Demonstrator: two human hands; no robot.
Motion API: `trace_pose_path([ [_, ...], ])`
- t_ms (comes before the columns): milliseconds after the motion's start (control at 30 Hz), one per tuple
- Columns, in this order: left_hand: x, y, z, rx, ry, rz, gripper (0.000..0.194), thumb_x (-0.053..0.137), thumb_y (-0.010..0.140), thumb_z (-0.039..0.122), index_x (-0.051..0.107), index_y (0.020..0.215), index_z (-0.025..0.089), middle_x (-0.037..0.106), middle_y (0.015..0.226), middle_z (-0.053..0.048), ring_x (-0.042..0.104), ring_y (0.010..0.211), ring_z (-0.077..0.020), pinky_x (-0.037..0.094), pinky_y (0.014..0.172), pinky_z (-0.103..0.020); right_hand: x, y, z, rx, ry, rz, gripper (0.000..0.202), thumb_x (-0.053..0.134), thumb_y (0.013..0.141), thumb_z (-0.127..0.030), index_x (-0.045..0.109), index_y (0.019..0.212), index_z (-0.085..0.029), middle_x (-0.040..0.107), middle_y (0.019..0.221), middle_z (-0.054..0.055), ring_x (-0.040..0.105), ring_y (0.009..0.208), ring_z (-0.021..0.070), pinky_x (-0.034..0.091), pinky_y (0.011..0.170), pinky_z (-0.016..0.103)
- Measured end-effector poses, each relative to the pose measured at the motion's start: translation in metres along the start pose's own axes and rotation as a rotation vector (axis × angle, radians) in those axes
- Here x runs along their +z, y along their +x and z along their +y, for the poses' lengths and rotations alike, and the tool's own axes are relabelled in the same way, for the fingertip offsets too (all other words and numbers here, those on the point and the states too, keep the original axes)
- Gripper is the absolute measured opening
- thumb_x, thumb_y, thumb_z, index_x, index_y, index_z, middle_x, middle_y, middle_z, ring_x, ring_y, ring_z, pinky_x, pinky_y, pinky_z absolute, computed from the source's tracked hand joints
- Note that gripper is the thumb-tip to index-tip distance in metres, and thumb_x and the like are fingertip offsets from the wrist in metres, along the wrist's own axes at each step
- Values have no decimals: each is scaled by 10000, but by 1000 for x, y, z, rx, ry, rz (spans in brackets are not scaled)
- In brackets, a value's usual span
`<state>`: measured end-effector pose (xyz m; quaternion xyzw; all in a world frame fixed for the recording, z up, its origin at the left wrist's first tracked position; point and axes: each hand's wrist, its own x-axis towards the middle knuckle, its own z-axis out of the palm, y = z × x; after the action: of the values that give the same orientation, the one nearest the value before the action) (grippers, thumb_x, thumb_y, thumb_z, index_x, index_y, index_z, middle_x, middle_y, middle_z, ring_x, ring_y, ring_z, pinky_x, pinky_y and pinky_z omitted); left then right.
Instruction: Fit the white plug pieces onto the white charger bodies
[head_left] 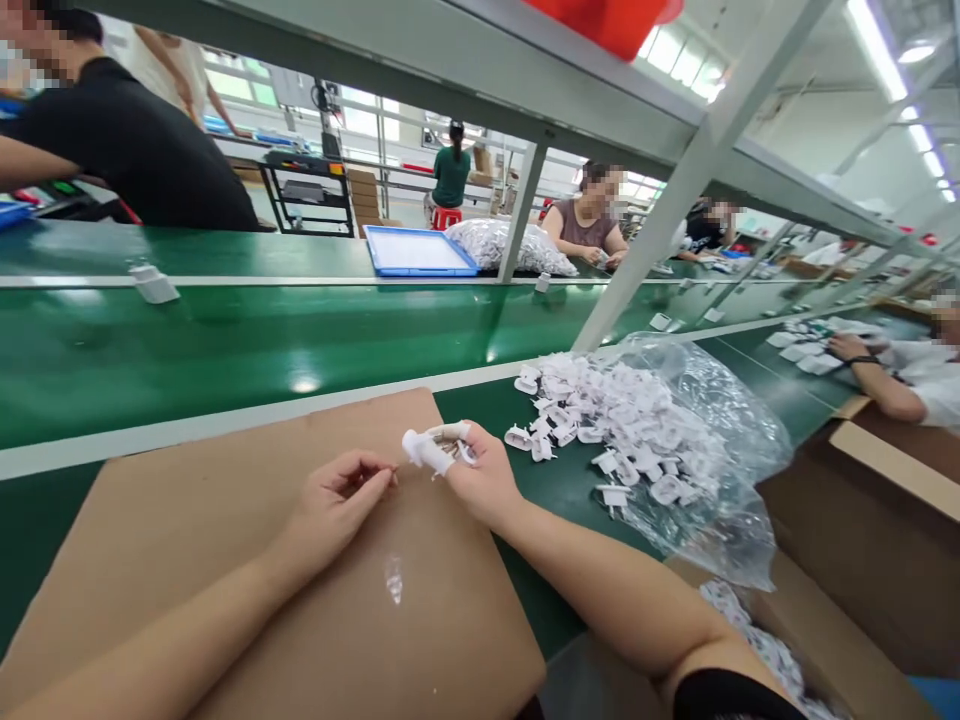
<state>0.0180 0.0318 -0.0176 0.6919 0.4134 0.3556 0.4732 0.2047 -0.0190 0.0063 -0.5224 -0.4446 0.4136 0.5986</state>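
My right hand point(486, 478) has white covers on its thumb and finger, and their tips close on a small white plastic part point(411, 446). Thin metallic pieces point(450, 442) show inside the curl of those fingers; their kind is unclear. Just to the left, my left hand point(341, 505) is closed in a pinch, thumb against forefinger, and whatever it holds is too small to make out. Both hands hover over a brown cardboard sheet point(300, 620). Right of my right hand lies a heap of white plastic parts with thin prongs point(630, 410), partly on a clear plastic bag point(739, 440).
A green conveyor belt point(360, 335) crosses ahead, with a white adapter-like piece point(154, 284) by its far edge. Beyond stand a blue-rimmed tray point(420, 250) and a filled bag point(514, 245). A slanted metal post point(645, 230) rises ahead; an open carton point(847, 540) sits right. Several people work nearby.
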Motion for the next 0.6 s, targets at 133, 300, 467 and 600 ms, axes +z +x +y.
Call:
trace_pose_path([
  [133,3,-1,2,27,-17,-77,315,674,818,498,719,948,215,702,801,-24,619,708,-164,497,640,-233,2,-1,3,62,0,-60,272,844,657,-371,747,848,-204,705,863,28,633,768,166,502,721,298],
  [300,4,-1,0,36,9,-78,317,657,835,515,699,874,204,653,732,-14,598,680,-158,485,609,-222,2,1,9,101,36,-95,310,840,646,-411,757,857,-199,727,875,31,645,765,166,507,745,304],
  [467,4,0,3,47,34,-98,296,617,870,495,673,874,205,620,706,-1,560,658,-148,457,597,-227,2,2,9,119,54,-64,331,839,639,-410,748,878,-200,739,859,31,658,793,178,516,768,310],
  [600,5,0,9,75,24,-106,283,604,875,475,659,864,198,605,702,3,531,643,-139,436,600,-236,4,1,4,160,56,-67,339,846,614,-410,736,846,-189,730,813,25,637,748,163,505,731,296],
])
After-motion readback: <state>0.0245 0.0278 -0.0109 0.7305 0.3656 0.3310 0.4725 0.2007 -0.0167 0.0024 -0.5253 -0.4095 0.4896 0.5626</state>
